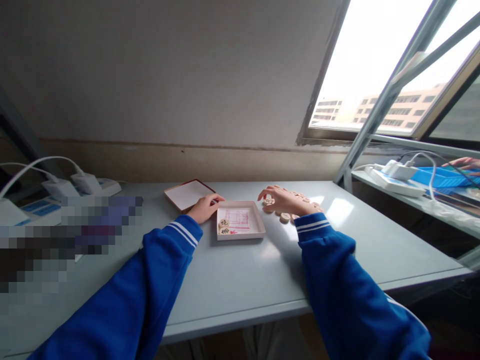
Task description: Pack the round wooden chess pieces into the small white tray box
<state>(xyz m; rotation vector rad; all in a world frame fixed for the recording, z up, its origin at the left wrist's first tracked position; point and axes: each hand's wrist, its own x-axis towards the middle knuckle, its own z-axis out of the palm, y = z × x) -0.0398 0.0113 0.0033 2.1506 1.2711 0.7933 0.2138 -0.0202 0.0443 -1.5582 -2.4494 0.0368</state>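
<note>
A shallow square box [259,233] sits on the table with its top open. A few round wooden Chinese chess pieces [224,223] lie in its left front corner, above red printed lines on the bottom. My left hand [204,208] is at the box's left wall, its fingers curled on the rim near the back corner. To the right of the box, my right hand [283,200] reaches over a group of loose chess pieces [285,218]. Its fingers are bent and apart, with the tips close to a piece [268,202]; the palm hides some others.
Behind my left hand lies the box lid [189,194], inside up. Power strips with white plugs [86,182] are at the left, beside a blurred-out patch. A metal post [352,170] rises at the table's right end; beyond it are a blue tray [435,176] and another person's hand [465,163].
</note>
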